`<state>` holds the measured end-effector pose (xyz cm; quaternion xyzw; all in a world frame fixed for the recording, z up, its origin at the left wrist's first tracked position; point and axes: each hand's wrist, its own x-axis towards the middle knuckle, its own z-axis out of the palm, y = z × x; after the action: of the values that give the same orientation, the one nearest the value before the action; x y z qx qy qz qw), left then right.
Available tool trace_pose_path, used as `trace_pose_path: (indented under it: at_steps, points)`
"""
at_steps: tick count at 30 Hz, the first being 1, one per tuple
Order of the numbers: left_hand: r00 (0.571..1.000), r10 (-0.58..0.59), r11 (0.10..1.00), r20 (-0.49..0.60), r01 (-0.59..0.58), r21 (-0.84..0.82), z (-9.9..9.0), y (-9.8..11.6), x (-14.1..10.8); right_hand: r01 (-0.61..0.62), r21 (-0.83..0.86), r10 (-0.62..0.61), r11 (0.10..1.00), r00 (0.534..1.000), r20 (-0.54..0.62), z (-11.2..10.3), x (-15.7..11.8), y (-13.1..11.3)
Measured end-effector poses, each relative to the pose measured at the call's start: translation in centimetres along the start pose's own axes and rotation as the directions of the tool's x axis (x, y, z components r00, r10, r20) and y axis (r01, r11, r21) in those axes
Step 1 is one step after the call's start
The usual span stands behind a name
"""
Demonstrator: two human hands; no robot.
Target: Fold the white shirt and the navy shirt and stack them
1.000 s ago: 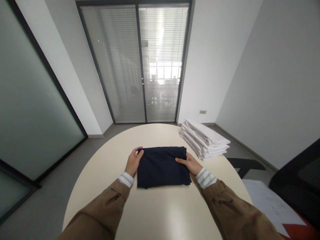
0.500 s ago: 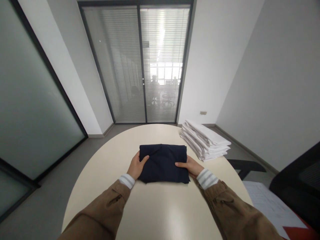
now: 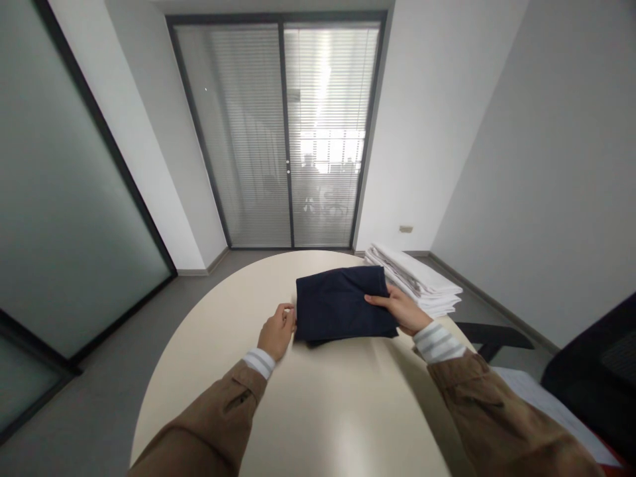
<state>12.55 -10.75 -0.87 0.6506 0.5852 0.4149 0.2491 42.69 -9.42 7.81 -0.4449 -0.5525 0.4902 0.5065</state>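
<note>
A folded dark navy cloth [image 3: 342, 305] is raised at a slight tilt over the round table [image 3: 209, 344]. My right hand [image 3: 402, 310] grips its right edge, thumb on top and the other fingers hidden beneath. Just beside the cloth's left edge is my left hand [image 3: 278, 330], its fingers curled in with nothing visible between them. Behind my right hand, a stack of folded white cloth [image 3: 422, 278] lies at the table's back right edge, partly covered by the navy cloth's corner.
To the right of the table stands a black chair [image 3: 596, 364] with its armrest [image 3: 497, 334]. White papers [image 3: 541, 404] lie below it at the lower right. Beyond the table are a glass door with blinds [image 3: 322, 132] and a wall socket [image 3: 406, 229].
The navy cloth has moved right and away from me, up to the white stack, in my right hand. My left hand has let go of its left side. The view has shifted slightly.
</note>
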Motion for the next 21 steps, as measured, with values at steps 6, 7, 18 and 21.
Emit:
trace_pose_path:
  at_steps: [6, 7, 18, 21]
  points:
    - [0.999, 0.021, 0.999, 0.044, -0.023, 0.043, 0.2, -0.3, -0.3, 0.069, 0.128, -0.061, 0.989, 0.996, -0.064, -2.8, 3.3, -5.7]
    - [0.999, 0.022, 0.999, 0.049, -0.024, 0.037, 0.3, -0.4, -0.3, 0.113, 0.152, -0.096, 0.982, 0.988, -0.119, -3.5, 4.1, -6.4]
    - [0.997, 0.041, 0.997, 0.066, -0.045, 0.061, 0.5, -1.1, -0.1, 0.126, 0.304, 0.098, 0.944, 0.774, -0.625, -11.0, 7.5, -1.2]
    - [0.997, 0.038, 0.997, 0.065, -0.042, 0.064, 0.5, -1.0, -0.1, 0.091, 0.288, 0.105, 0.953, 0.794, -0.598, -11.8, 6.6, 0.9]
